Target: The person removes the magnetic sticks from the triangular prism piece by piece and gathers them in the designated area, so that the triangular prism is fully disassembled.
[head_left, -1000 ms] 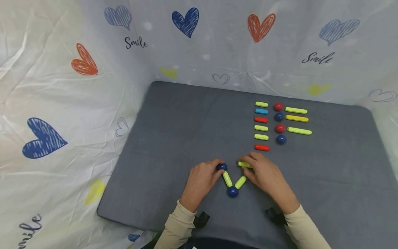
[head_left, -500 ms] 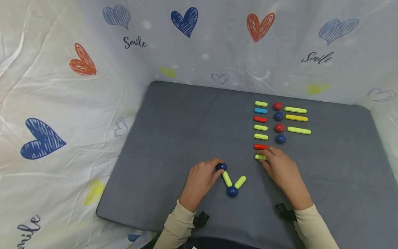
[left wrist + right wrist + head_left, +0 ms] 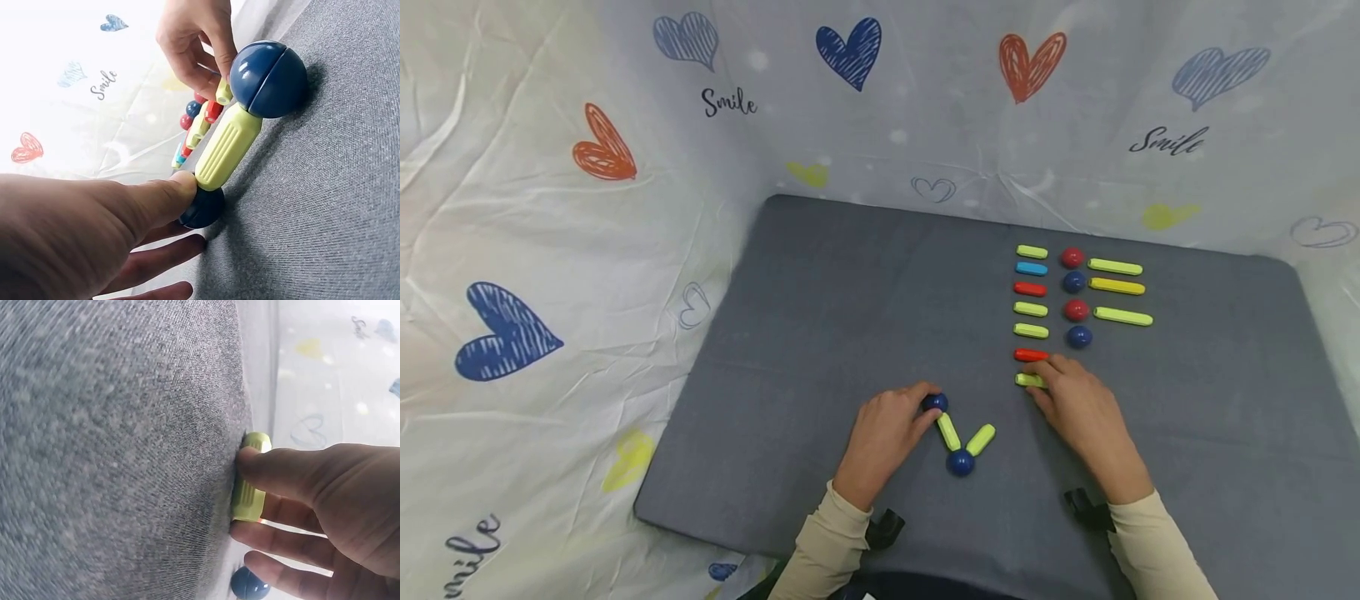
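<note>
My left hand [image 3: 886, 433] pinches a blue ball [image 3: 936, 402] between thumb and fingers. A short light-green rod [image 3: 949, 432] joins that ball to a second blue ball [image 3: 960, 462]. From the second ball another light-green rod [image 3: 981, 440] angles up to the right, so the pieces form a V. My right hand [image 3: 1086, 417] holds a loose light-green rod [image 3: 1028, 380] at the bottom of a column of short rods. In the right wrist view, the thumb and fingers lie on either side of this rod [image 3: 250, 494], low on the cloth.
Above the right hand, short rods lie in a column, with a red rod [image 3: 1030, 355] lowest and a blue rod [image 3: 1032, 268] near the top. Beside them are red and blue balls [image 3: 1078, 337] and longer rods [image 3: 1122, 317]. A grey cloth-covered table [image 3: 820, 317] meets a heart-printed curtain [image 3: 880, 125].
My right hand has moved right with the light-green rod, from near the V to below the red rod. For the last half second both hands stay put; the left keeps its grip.
</note>
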{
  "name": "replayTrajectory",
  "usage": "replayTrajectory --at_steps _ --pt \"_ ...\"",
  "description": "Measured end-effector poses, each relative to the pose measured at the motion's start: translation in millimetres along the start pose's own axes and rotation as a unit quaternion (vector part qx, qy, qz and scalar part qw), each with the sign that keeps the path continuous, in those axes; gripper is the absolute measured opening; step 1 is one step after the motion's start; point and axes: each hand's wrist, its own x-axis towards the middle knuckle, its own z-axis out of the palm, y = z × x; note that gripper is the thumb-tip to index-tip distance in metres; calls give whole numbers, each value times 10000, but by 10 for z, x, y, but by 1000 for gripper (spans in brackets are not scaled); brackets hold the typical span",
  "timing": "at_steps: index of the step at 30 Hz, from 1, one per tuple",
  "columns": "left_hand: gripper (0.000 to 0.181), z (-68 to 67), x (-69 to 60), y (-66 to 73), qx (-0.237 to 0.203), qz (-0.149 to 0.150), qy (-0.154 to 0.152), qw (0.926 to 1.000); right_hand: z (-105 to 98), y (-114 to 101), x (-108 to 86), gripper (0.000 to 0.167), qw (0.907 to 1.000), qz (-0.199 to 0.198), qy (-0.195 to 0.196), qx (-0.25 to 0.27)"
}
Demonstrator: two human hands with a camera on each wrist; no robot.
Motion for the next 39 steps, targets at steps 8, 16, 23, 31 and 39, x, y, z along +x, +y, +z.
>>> replayTrajectory --at_steps 8,16,23,31,39 --pt "31 -3 12 9 15 43 -9 10000 -57 -39 -55 34 9994 -96 320 -105" --pt "30 2 10 0 42 69 -18 10000 -167 -228 -109 37 9955 -856 341 205" --pt "30 -2 1 -1 29 106 42 9999 -100 -449 -197 36 9799 -1808 -390 750" --pt "31 -1 -2 -15 64 113 -22 9999 20 -578 -283 36 9722 -2010 -948 737" --pt "31 6 -4 -14 37 49 -92 9999 35 -625 -303 33 9750 -1823 -1097 644"
